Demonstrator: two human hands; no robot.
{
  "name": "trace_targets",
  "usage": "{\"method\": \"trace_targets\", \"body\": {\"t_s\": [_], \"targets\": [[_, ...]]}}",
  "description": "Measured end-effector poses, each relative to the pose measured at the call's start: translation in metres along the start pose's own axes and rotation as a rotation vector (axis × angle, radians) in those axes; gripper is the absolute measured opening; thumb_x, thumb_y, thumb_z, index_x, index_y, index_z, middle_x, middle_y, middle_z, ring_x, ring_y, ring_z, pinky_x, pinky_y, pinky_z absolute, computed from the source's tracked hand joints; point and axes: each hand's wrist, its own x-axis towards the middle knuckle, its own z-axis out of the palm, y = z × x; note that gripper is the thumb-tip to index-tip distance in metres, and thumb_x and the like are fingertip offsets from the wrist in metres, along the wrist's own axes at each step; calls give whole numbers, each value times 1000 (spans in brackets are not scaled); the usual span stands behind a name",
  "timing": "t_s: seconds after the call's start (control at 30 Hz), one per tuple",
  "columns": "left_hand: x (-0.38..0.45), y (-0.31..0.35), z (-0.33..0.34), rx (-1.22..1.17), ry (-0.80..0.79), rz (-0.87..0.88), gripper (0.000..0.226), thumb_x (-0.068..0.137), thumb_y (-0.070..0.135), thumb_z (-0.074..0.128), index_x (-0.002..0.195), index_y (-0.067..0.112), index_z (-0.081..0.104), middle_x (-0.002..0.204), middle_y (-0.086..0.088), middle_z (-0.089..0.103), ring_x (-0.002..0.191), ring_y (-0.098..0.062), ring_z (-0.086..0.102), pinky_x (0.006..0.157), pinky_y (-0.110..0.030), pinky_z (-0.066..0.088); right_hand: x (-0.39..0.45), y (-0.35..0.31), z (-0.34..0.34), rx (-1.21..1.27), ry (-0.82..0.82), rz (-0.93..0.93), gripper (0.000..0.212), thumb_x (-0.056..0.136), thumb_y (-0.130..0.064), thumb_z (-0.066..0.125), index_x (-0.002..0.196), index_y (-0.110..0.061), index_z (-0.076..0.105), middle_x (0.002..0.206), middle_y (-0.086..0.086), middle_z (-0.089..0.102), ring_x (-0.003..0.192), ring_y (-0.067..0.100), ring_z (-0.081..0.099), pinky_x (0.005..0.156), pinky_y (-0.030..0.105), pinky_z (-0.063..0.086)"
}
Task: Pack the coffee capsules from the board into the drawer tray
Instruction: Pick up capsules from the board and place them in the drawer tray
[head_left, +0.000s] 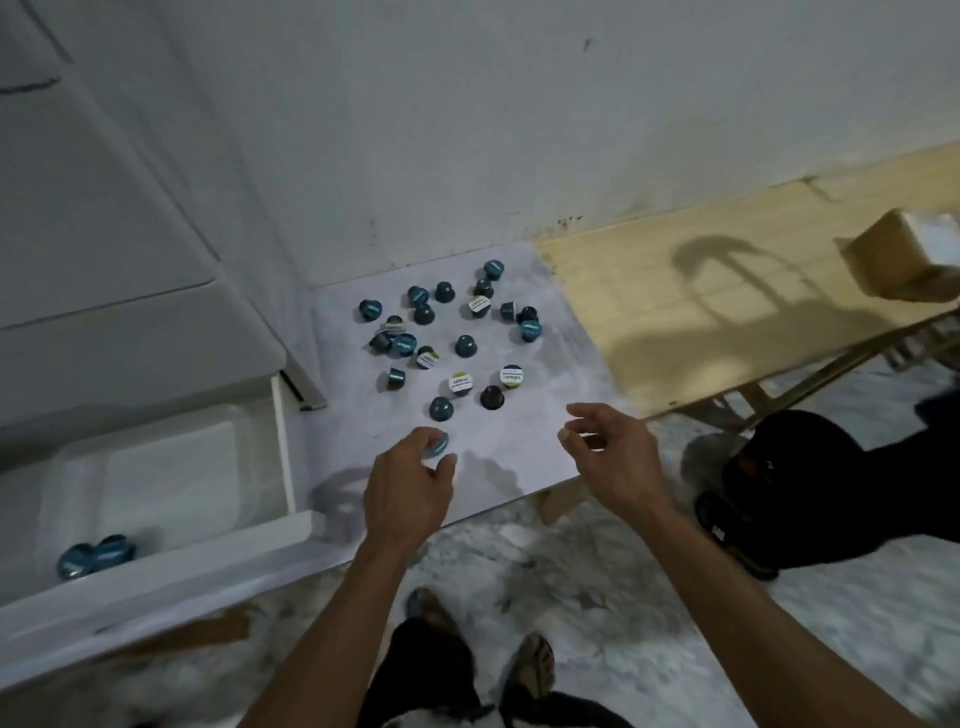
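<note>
Just one view here — a wide-angle head cam, looking forward and steeply down from standing height. You get the pale board (519, 457) dead centre, the open drawer (291, 457) at lower left, the wall up top and the person's own feet at the bottom edge. Both forearms reach in from below — fairly near the lens. Edges bend a bit, motion blur too.

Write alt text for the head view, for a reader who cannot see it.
The left hand grips a blue capsule at the near edge of a pale board strewn with coffee capsules, while the right hand hovers, fingers loosely curled and holding nothing. To the left, an open white drawer tray holds two blue capsules.
</note>
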Motion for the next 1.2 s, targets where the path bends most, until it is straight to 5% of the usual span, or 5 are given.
{"method": "trace_targets", "body": {"t_s": [0.3, 0.63, 0.77, 1.2], "targets": [[66, 11, 59, 93, 140, -66, 19, 90, 23, 63, 109, 23, 63, 103, 5, 65, 98, -19, 59, 68, -33, 46, 70, 22, 31, -84, -22, -33, 27, 87, -19, 70, 114, -20, 67, 100, -8, 70, 78, 0, 65, 61, 3, 44], [119, -21, 101, 239, 145, -30, 40, 81, 23, 71, 120, 22, 62, 120, 1, 65, 113, -26, 52, 89, -44, 44, 132, 61, 88, -194, -93, -198, 38, 85, -13, 69, 122, -20, 62, 120, 2, 65, 101, 22, 61, 82, 36, 54], [124, -26, 116, 233, 150, -34, 42, 79, 24, 72, 120, 24, 62, 119, 2, 66, 111, -25, 54, 92, -43, 43, 147, 81, 100, -290, -114, -249, 44, 83, -12, 71, 126, -19, 61, 132, 6, 59, 116, 29, 53, 91, 29, 47], [133, -31, 136, 238, 275, 48, 24, 85, 33, 67, 109, 28, 68, 109, 10, 71, 96, -15, 64, 91, -37, 37, 156, 101, 111, -213, 24, -451, 28, 87, -21, 73, 114, -16, 69, 111, -4, 70, 93, 23, 59, 74, 32, 53]]}}
